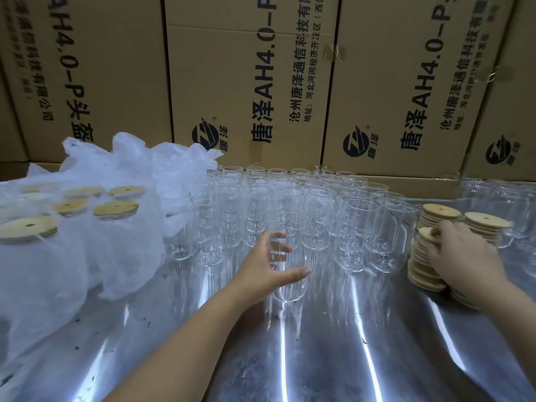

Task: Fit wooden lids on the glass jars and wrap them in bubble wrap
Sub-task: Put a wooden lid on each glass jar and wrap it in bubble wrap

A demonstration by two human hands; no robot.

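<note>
My left hand [268, 264] grips a clear glass jar [290, 285] standing at the front of a block of several open glass jars [290, 204] on the shiny metal table [319, 358]. My right hand [461, 256] pinches the top wooden lid [425, 235] of a leaning stack of wooden lids [422, 271] at the right. To the left, several jars with wooden lids [116, 208] on them stand wrapped in white bubble wrap [95, 250].
Two more lid stacks [487, 224] stand behind my right hand, with more jars [499, 198] at the far right. A wall of printed cardboard boxes [252, 82] closes the back of the table. Bare metal lies in front, near me.
</note>
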